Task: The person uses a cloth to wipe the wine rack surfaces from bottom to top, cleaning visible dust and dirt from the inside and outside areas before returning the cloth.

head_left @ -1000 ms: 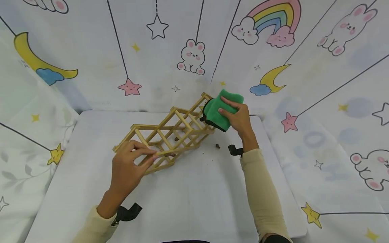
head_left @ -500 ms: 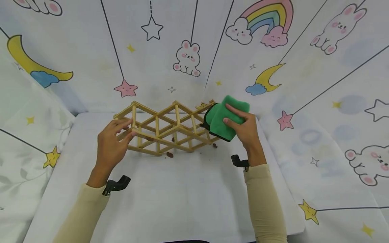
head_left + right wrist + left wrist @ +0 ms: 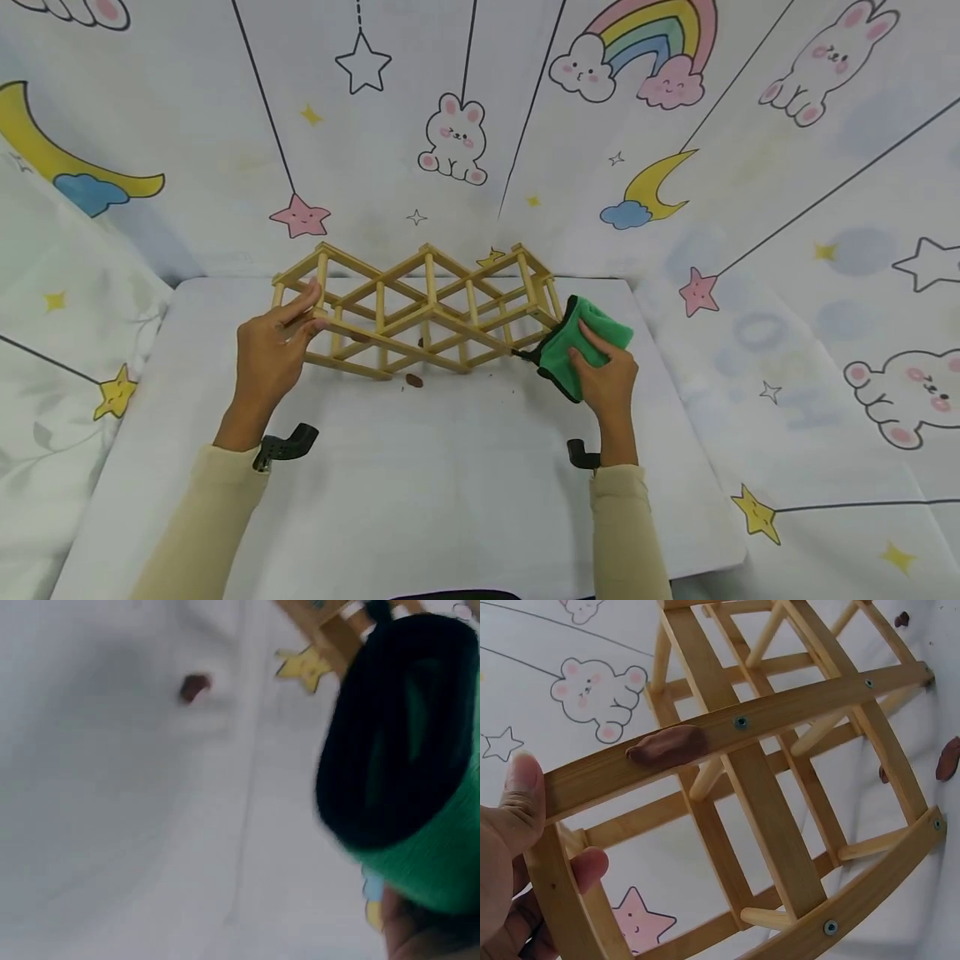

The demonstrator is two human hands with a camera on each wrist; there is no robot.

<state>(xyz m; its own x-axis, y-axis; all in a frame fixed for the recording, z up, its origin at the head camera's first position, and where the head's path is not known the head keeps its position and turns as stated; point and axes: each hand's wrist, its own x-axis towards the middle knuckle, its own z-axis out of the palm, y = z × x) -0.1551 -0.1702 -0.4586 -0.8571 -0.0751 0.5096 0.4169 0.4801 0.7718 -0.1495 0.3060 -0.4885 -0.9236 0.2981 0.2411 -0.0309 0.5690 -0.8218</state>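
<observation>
A wooden lattice rack (image 3: 431, 310) of crossed slats and round dowels stands across the back of the white table. My left hand (image 3: 266, 358) holds its left end, thumb and fingers around the end slat. A dark brown smear (image 3: 667, 746) sticks to one slat close to that hand in the left wrist view. My right hand (image 3: 611, 379) grips a folded green cloth (image 3: 558, 354) with black edging, beside the rack's lower right corner. Whether the cloth touches the wood there, I cannot tell. In the right wrist view the cloth hides most of the fingers.
A brown lump (image 3: 414, 381) lies on the table (image 3: 450, 500) before the rack, with small crumbs to its right. Another brown lump (image 3: 196, 687) shows in the right wrist view. Cloth printed with rabbits and stars hangs behind and at both sides.
The rack has swung from a slant to lying level across the table. My left hand moved left and away from me with it. My right hand drew the cloth toward me from the rack's right end.
</observation>
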